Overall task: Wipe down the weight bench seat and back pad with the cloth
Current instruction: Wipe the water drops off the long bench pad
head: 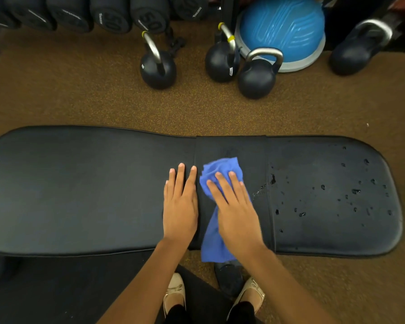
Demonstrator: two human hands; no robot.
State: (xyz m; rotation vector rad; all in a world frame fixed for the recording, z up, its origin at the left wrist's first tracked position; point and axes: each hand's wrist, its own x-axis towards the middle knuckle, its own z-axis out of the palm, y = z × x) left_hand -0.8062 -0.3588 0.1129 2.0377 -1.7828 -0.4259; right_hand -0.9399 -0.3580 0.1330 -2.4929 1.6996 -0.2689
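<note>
The right hand (234, 206) lies flat, fingers spread, pressing the blue cloth (216, 206) onto the middle strip of the black bench (80, 195), one end of the cloth hanging over the near edge. The left hand (180, 206) rests open and empty just beside it. Droplets (337, 195) (probably water) bead on the right pad.

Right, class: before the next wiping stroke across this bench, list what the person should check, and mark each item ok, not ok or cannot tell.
1. Right hand flat on the blue cloth: ok.
2. Left hand resting flat on the back pad: ok.
3. Seat pad dry: not ok, droplets remain.
4. Cloth fully on the bench: not ok, its tail hangs over the near edge.
5. Back pad already wiped: cannot tell.
</note>
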